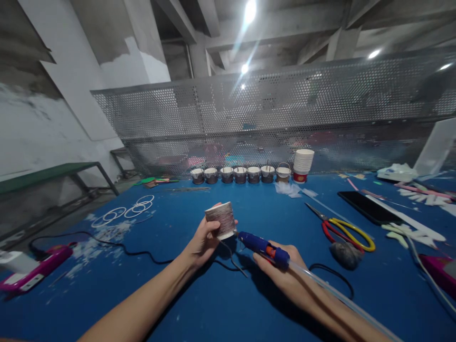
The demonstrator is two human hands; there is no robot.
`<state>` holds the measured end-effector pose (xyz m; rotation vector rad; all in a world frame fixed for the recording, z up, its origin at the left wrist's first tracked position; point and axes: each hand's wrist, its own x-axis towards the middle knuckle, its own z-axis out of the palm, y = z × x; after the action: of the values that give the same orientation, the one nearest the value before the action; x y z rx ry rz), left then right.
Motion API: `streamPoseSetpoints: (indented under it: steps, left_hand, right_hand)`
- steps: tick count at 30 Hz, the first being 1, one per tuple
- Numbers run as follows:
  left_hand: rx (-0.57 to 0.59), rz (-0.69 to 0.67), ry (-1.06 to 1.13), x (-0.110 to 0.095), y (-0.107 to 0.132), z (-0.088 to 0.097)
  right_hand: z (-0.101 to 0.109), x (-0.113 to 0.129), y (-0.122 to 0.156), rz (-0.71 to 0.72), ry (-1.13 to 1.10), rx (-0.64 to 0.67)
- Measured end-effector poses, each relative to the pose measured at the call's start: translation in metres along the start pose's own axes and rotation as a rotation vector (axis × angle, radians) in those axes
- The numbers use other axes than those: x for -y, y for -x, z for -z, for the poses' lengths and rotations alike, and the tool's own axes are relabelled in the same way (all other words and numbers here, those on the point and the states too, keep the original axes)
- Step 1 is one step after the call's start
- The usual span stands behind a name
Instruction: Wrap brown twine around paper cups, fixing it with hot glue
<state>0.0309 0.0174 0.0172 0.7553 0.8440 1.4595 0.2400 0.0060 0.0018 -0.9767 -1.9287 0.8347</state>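
In the middle of the head view, my left hand is closed round a small paper cup lying on its side, its wall wound with brownish-grey cord. A loose tail of the cord hangs below the cup. My right hand grips a blue hot glue gun with an orange part. Its nozzle is at the cup's lower edge; whether it touches, I cannot tell. A long clear glue stick runs out of the gun's back.
Several dark-wrapped cups line the back beside stacked paper cups. Scissors, a grey lump and a phone lie right. White rings and a pink power strip lie left. A black cable crosses the blue table.
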Motion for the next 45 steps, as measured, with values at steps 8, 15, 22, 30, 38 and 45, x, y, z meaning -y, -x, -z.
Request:
streamPoseSetpoints:
  steps: [8, 15, 22, 30, 38, 45]
  left_hand:
    - [0.004, 0.017, 0.019, -0.0018, 0.0002, 0.001]
    - [0.027, -0.002, 0.005, -0.0015, 0.0008, 0.0026]
    - [0.059, -0.064, -0.039, -0.0021, 0.0014, 0.0022]
    - [0.067, -0.077, -0.042, -0.0051, 0.0024, 0.0012]
    - [0.057, -0.108, -0.07, -0.0009, 0.0012, 0.004]
    - [0.094, -0.048, -0.056, -0.0044, 0.0, 0.0074]
  right_hand:
    - [0.0033, 0.0025, 0.0001, -0.018, -0.063, -0.009]
    - [0.0023, 0.0104, 0.0029, -0.03, -0.079, 0.022]
    - [0.0018, 0.0082, 0.003, -0.033, -0.027, 0.035]
    - [0.0016, 0.004, 0.0017, 0.002, 0.004, 0.004]
    - [-0.0009, 0.0075, 0.0046, 0.081, 0.042, 0.05]
    - [0.0041, 0.0021, -0.0003, -0.048, -0.054, -0.016]
